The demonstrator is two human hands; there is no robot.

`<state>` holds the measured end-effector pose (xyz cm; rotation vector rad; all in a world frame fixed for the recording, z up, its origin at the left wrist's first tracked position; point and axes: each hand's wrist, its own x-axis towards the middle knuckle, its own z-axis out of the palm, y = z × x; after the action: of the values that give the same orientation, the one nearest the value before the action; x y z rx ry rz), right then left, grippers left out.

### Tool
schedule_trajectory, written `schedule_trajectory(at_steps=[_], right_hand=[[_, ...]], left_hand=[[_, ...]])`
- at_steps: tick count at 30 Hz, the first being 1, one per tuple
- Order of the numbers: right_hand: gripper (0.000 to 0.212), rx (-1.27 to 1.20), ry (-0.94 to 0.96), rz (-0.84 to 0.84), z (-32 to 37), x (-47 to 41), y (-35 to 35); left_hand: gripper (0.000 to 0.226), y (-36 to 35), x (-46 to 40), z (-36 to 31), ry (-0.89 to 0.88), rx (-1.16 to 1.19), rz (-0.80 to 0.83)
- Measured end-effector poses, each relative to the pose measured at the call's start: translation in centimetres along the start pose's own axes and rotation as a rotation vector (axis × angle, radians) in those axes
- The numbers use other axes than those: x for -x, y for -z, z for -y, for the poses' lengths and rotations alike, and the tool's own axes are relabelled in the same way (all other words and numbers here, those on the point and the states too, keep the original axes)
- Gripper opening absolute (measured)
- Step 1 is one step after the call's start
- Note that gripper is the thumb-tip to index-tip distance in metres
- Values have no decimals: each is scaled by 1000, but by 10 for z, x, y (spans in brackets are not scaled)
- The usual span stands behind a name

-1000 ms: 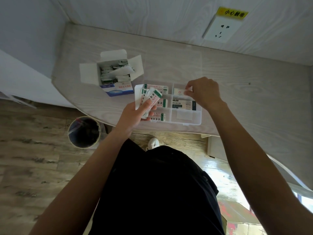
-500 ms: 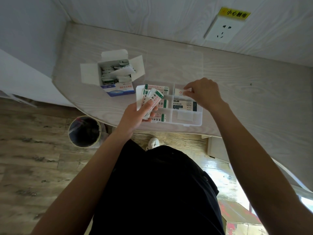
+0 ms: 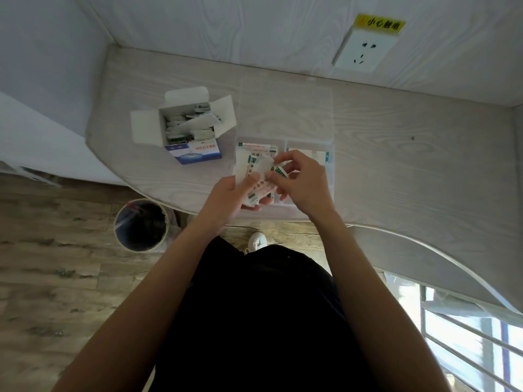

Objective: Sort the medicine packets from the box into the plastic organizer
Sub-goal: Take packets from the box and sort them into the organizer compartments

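Since the earlier frames the right hand (image 3: 300, 182) has left the right-side compartments of the plastic organizer (image 3: 329, 165) and come across to meet the left hand (image 3: 229, 196) at frame centre. Left hand: fingers curled under a fanned stack of medicine packets (image 3: 256, 181), thumb on top, held just above the near left part of the organizer, presumably as a supply to draw from. Right hand: thumb and forefinger pinch the top edge of the uppermost packet, other fingers loosely curled; likely peeling one off for placement. Organizer lies on the counter (image 3: 396, 165) at its near edge, mostly hidden by both hands; packets show in its far left compartment (image 3: 257, 147) and one in the far right. Its clear lid (image 3: 285, 108) lies open and flat behind it. The box (image 3: 192, 131), flaps open, stands upper left of the organizer, well apart, with more packets inside, so sorting is judged partway. Below the counter edge, lower left: a waste bin (image 3: 141, 224) on the floor. Wall socket (image 3: 363, 53) at upper right.
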<state>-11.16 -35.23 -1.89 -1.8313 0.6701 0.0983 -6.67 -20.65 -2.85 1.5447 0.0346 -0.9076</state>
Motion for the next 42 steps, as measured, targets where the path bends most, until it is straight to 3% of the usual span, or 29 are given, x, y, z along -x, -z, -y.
schedule_trajectory(at_steps=[4,8,13,17,21,25,29,34,39,42], right_hand=[[24,-145,-62,42,5,1,1],[15,-346,-139,109,10,2,-2],[14,-434,-185,103,9,-1,-8],[14,-470,-175,138,7,-4,-9],[14,-455,-162,167,7,-4,-7],[8,-469,-155,185,6,-3,-11],[28,-471,-174,137,8,-4,-20],[16,-449,-179,148,7,-8,-21],[27,-247,-66,95,1,-7,-8],[19,-167,-21,2,-6,-8,-2]], left_hand=[[13,2,0,7,-116,-191,-35],[11,7,0,10,-105,-216,-80],[41,10,2,11,-188,-556,-135],[24,8,5,7,-134,-328,-111],[24,11,6,6,-110,-153,-197],[21,19,5,10,-139,-211,-181],[21,20,2,11,-153,-237,-157],[23,21,3,5,-128,-207,-117],[26,38,3,10,-148,-175,-276],[22,50,3,18,-110,-142,-364]])
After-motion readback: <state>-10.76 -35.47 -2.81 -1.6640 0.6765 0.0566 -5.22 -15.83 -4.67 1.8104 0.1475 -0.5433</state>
